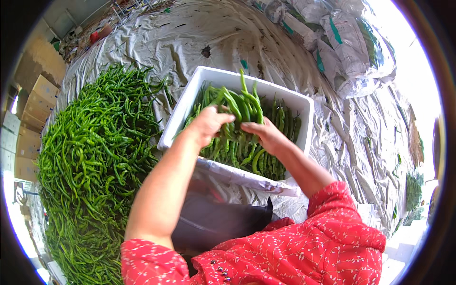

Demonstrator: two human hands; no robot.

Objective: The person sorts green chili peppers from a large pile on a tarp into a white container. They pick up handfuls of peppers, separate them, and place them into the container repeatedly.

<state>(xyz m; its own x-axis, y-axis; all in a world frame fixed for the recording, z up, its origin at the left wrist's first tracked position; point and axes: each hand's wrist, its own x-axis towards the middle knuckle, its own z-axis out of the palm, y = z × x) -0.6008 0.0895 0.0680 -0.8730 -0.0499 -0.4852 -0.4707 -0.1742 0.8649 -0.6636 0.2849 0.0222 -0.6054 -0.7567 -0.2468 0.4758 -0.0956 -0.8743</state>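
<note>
A bunch of long green chili peppers [242, 105] is held between my two hands, above a white foam box [309, 124]. My left hand [210, 123] grips the bunch from the left, thumb pointing inward. From the right, my right hand [265, 133] closes on the same bunch. Beneath them, more green peppers [269, 162] lie side by side in the box, roughly lined up. Printed paper [242, 174] hangs over the box's near rim. The undersides of the bunch and some fingers are hidden.
To the left a large heap of loose green chili peppers [96, 153] spreads over a pale, wrinkled ground sheet [356, 142]. Clear plastic-wrapped sacks [345, 46] are piled at the far right. Cardboard boxes [30, 131] stand along the left edge.
</note>
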